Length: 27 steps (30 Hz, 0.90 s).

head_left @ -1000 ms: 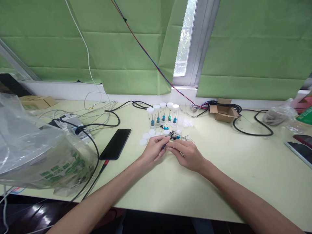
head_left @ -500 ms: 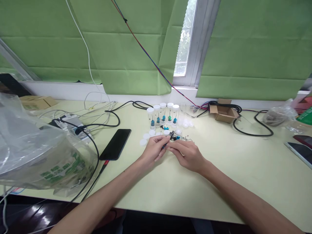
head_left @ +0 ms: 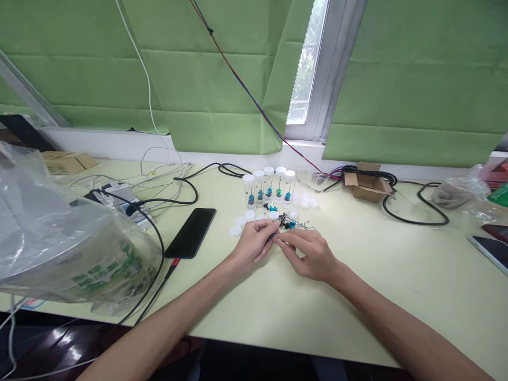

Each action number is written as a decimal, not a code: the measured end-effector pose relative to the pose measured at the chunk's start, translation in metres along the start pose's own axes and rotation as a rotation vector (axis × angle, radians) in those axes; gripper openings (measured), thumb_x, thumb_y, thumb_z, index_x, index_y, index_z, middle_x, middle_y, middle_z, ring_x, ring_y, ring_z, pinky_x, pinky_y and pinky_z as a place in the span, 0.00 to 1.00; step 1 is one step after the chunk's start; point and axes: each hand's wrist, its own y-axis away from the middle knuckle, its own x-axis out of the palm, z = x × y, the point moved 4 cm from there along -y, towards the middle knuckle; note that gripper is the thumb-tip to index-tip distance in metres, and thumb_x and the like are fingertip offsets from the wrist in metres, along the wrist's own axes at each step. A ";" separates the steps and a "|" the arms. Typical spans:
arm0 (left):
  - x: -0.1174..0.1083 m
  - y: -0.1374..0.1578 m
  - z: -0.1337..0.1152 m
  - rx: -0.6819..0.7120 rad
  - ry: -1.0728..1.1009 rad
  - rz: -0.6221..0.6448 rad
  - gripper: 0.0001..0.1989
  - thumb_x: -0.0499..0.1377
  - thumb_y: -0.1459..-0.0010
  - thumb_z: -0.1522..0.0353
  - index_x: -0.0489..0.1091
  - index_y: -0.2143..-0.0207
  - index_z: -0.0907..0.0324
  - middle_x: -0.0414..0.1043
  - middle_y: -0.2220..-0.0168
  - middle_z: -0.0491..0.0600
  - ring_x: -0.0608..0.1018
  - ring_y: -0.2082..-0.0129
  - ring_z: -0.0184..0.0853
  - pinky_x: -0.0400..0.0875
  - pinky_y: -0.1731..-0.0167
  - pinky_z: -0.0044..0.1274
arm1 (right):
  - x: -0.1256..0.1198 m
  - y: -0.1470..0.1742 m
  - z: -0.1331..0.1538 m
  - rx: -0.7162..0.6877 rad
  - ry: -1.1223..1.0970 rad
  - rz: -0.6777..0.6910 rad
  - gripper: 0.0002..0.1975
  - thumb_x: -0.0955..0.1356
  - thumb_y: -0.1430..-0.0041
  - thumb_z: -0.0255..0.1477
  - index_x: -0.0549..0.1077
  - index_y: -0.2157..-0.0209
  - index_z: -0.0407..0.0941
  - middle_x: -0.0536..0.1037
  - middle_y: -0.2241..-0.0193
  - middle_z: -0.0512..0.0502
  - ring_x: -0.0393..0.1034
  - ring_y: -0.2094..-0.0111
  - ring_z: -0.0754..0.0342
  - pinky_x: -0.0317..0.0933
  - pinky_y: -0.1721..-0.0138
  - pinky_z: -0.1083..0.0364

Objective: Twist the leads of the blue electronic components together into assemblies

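My left hand [head_left: 256, 239] is closed around a small blue piece [head_left: 270, 237], mostly hidden by the fingers. Close against it, my right hand [head_left: 307, 250] pinches at the same spot; what its fingertips hold is too small to make out. Just beyond my hands lies a pile of small black and blue parts with thin metal pins [head_left: 292, 225]. Several clear tubes with white caps [head_left: 263, 189] stand upright behind the pile, with blue or green pieces inside. Loose white caps [head_left: 236, 229] lie to the left of the pile.
A black phone [head_left: 191, 233] lies left of my hands, beside a large clear plastic bag [head_left: 75, 238]. Black cables and a power strip [head_left: 123, 198] sit behind it. An open cardboard box [head_left: 369, 188] stands at the back right; another phone [head_left: 490, 254] rests at the right edge.
The view has shifted slightly, so everything appears a little further right. My hands stay together at the small blue piece, with the right fingertips moved very slightly.
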 end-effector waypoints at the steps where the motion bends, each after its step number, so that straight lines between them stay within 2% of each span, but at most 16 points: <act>1: 0.000 0.000 0.000 -0.001 0.000 -0.003 0.18 0.60 0.41 0.57 0.67 0.77 0.60 0.56 0.91 0.38 0.52 0.95 0.20 0.37 0.91 0.19 | 0.000 0.000 0.000 0.004 0.006 0.004 0.08 0.64 0.37 0.21 0.74 0.61 0.44 0.79 0.71 0.45 0.71 0.75 0.56 0.63 0.73 0.57; 5: -0.004 -0.002 0.000 0.002 0.023 -0.047 0.18 0.61 0.43 0.57 0.68 0.76 0.61 0.62 0.86 0.40 0.54 0.94 0.19 0.39 0.92 0.19 | -0.003 -0.002 0.004 0.010 0.049 -0.018 0.08 0.63 0.37 0.23 0.74 0.64 0.45 0.77 0.77 0.48 0.69 0.78 0.56 0.61 0.77 0.56; 9: -0.010 -0.005 -0.001 0.026 0.069 -0.096 0.18 0.61 0.44 0.56 0.68 0.76 0.62 0.68 0.80 0.42 0.55 0.93 0.17 0.42 0.93 0.18 | -0.013 -0.006 0.008 0.014 0.110 -0.162 0.08 0.64 0.38 0.23 0.74 0.63 0.46 0.77 0.77 0.49 0.69 0.79 0.57 0.62 0.77 0.56; 11: -0.008 -0.005 -0.001 0.025 0.089 -0.085 0.18 0.61 0.43 0.56 0.68 0.75 0.62 0.68 0.79 0.42 0.56 0.94 0.17 0.42 0.93 0.18 | -0.017 -0.008 0.006 0.073 0.132 -0.237 0.07 0.65 0.38 0.22 0.74 0.62 0.46 0.77 0.76 0.48 0.68 0.79 0.57 0.61 0.77 0.57; 13: -0.006 -0.004 -0.002 0.013 0.100 -0.066 0.19 0.60 0.43 0.55 0.68 0.74 0.62 0.68 0.79 0.41 0.55 0.94 0.17 0.41 0.92 0.18 | -0.018 -0.009 -0.002 0.192 0.122 -0.265 0.06 0.65 0.37 0.23 0.74 0.62 0.44 0.77 0.74 0.47 0.67 0.79 0.58 0.61 0.77 0.57; 17: -0.001 -0.002 -0.004 0.001 0.112 -0.041 0.19 0.58 0.41 0.55 0.68 0.72 0.62 0.67 0.80 0.41 0.56 0.94 0.17 0.42 0.92 0.18 | -0.015 -0.005 -0.022 0.482 0.043 -0.230 0.08 0.65 0.36 0.29 0.75 0.65 0.43 0.78 0.72 0.46 0.67 0.78 0.58 0.62 0.76 0.57; 20: 0.000 -0.002 -0.003 -0.003 0.132 -0.014 0.18 0.58 0.40 0.56 0.68 0.72 0.62 0.67 0.79 0.42 0.57 0.93 0.17 0.43 0.92 0.17 | -0.011 -0.001 -0.032 0.631 -0.057 -0.203 0.11 0.65 0.35 0.33 0.76 0.66 0.43 0.78 0.73 0.46 0.68 0.78 0.57 0.64 0.75 0.57; 23: 0.002 -0.003 0.000 0.003 0.147 0.034 0.18 0.58 0.40 0.56 0.68 0.72 0.62 0.67 0.78 0.42 0.58 0.92 0.18 0.44 0.92 0.17 | -0.006 0.001 -0.036 0.686 -0.179 -0.155 0.13 0.65 0.35 0.36 0.76 0.65 0.43 0.78 0.72 0.46 0.69 0.77 0.56 0.66 0.74 0.56; 27: 0.003 -0.003 0.002 0.009 0.157 0.087 0.17 0.58 0.40 0.56 0.68 0.72 0.62 0.68 0.77 0.43 0.59 0.91 0.18 0.47 0.92 0.17 | 0.001 0.002 -0.036 0.668 -0.277 -0.068 0.13 0.65 0.35 0.37 0.76 0.65 0.43 0.78 0.71 0.46 0.69 0.77 0.56 0.67 0.73 0.57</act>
